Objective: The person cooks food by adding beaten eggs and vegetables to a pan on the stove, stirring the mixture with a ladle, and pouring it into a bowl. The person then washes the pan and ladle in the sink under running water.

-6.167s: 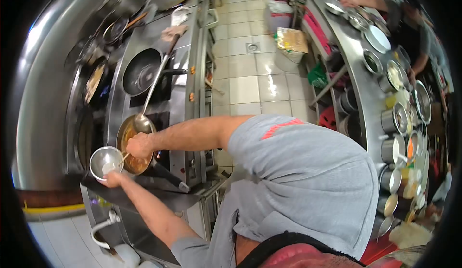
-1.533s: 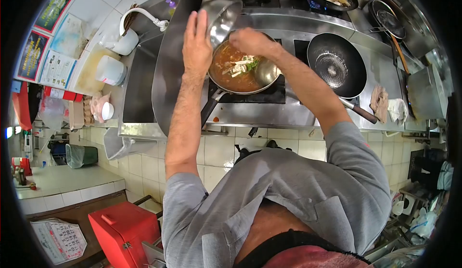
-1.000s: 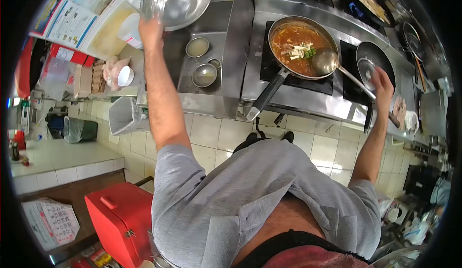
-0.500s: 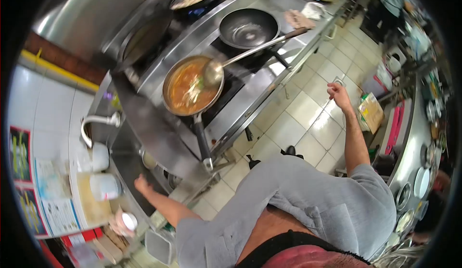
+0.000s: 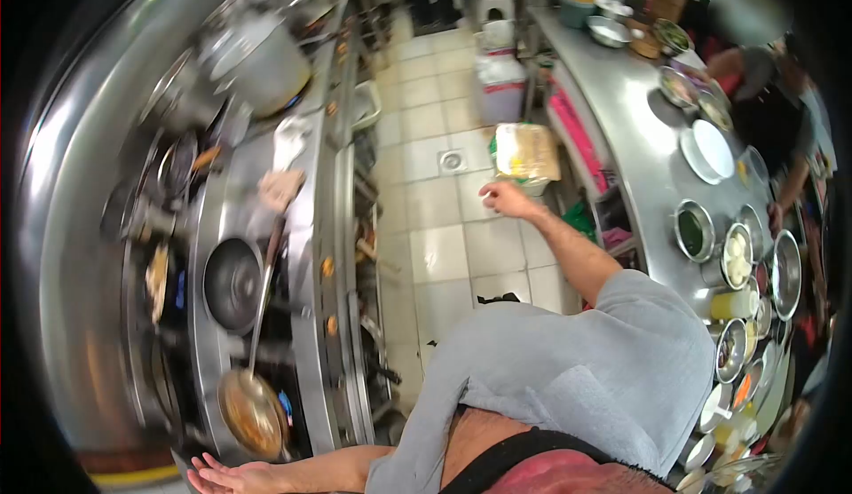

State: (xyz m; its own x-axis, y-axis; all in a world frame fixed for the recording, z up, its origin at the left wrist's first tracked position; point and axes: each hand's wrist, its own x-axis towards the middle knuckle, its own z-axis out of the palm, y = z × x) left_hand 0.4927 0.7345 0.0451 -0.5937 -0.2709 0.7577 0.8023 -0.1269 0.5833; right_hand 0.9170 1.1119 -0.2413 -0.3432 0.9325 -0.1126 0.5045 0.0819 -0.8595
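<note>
My left hand (image 5: 229, 476) is palm up with its fingers spread, holding nothing, near the bottom edge of the view. Just above it on the stove is a pan (image 5: 254, 412) of orange-brown sauce, with a flame at its side. A long-handled ladle (image 5: 259, 316) runs from that pan past an empty black wok (image 5: 234, 285). My right hand (image 5: 508, 199) hangs over the tiled floor, its fingers loosely bent and nothing seen in them. Closest to it is an open cardboard box (image 5: 525, 152) with a yellowish package on top, apart from the hand.
Cloths (image 5: 282, 188) lie on the stove edge by a large pot (image 5: 257, 63). A floor drain (image 5: 453, 161) is set in the aisle. Along the right, a steel counter (image 5: 612, 112) carries several bowls, including one of white eggs or balls (image 5: 737, 256). Another person's arm (image 5: 792, 188) reaches over it.
The view has swung right, bringing the aisle and counter to the middle and right. My left hand has opened from a loose curl and now appears below the sauce pan.
</note>
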